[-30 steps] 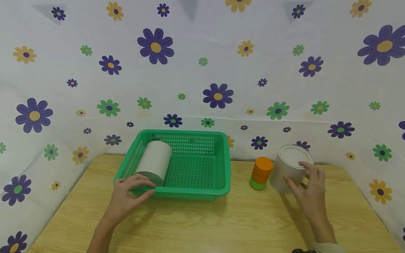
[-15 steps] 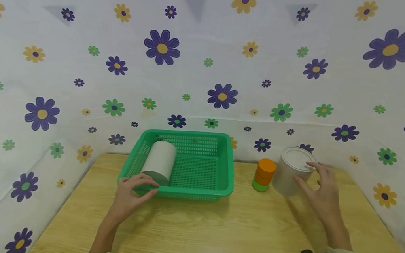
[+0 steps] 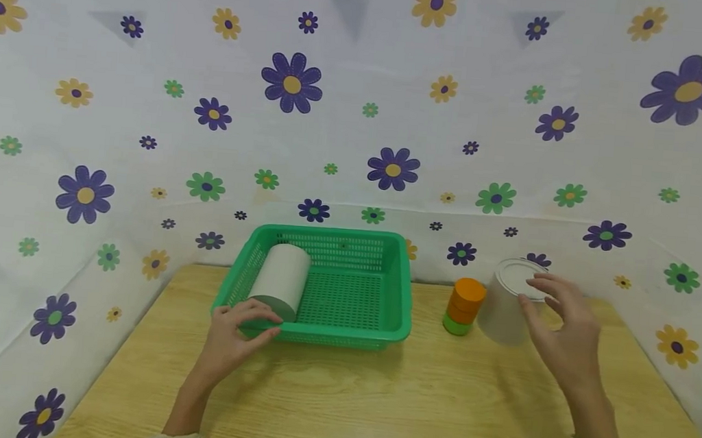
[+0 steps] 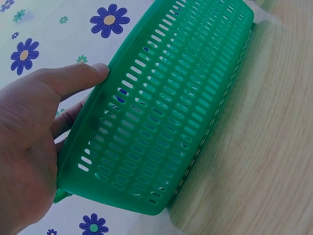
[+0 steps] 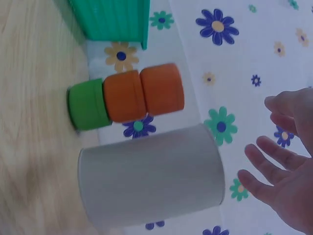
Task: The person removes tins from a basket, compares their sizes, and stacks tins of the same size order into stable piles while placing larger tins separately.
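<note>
A green plastic basket (image 3: 342, 332) with slotted walls stands on the table. Inside it, along the left side, a white cylindrical can (image 3: 282, 275) lies tilted. My left hand (image 3: 230, 343) grips the basket's front rim near its left corner, thumb on one side and fingers on the other, as the left wrist view shows. On the right, a second white can (image 3: 500, 313) stands upright with its ringed lid up. My right hand (image 3: 567, 336) hovers at its top right with fingers spread; in the right wrist view the hand (image 5: 293, 181) is apart from it and holds nothing.
Just left of the upright can, two orange cup-like pieces (image 3: 467, 299) are stacked on a green one (image 3: 457, 325). The wooden table (image 3: 374, 399) meets a white flowered cloth (image 3: 333, 128) behind the basket and at both sides.
My right hand has come away from the upright can, moving right and slightly up. The head view has shifted, so everything appears farther right. The left hand stays on the basket rim.
</note>
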`<state>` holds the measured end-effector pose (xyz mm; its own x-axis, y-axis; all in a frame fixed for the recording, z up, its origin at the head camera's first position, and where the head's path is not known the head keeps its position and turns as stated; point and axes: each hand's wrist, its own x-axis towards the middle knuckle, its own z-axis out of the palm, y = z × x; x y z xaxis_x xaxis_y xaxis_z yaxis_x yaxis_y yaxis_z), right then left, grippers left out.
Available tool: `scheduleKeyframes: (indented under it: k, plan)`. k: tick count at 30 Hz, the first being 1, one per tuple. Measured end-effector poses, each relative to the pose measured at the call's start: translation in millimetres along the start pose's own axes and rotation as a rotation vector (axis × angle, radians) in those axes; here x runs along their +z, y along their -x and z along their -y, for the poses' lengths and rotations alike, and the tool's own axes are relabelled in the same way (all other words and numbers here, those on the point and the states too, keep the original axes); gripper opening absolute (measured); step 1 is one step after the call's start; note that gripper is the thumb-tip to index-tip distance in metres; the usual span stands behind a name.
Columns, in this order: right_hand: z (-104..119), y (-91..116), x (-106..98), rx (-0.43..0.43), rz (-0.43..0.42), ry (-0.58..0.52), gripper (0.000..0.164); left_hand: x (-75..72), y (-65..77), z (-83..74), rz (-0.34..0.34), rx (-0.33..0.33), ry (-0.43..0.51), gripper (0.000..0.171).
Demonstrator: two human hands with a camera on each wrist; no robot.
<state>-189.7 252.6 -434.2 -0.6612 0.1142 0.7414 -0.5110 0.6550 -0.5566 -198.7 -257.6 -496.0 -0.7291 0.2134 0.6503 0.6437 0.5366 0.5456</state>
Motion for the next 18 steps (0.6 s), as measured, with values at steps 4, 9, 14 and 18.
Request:
scheduleKeyframes:
  k: [4,9,14,18]
  plan:
    - [11,4,9,-0.021,0.076,-0.058,0.034,-1.4,1.6,0.5,0.002,-0.004,-0.006,0.024]
    - [22,10,24,-0.047,0.161,-0.077,0.039,-3.6,3.0,1.0,-0.001,0.000,-0.015,0.024]
    - [25,18,41,-0.059,0.208,-0.117,0.044,-3.9,2.4,0.9,0.011,-0.003,-0.016,0.023]
    - [27,25,56,-0.057,0.249,-0.136,0.047,-2.7,2.6,1.2,0.007,0.001,-0.013,0.022]
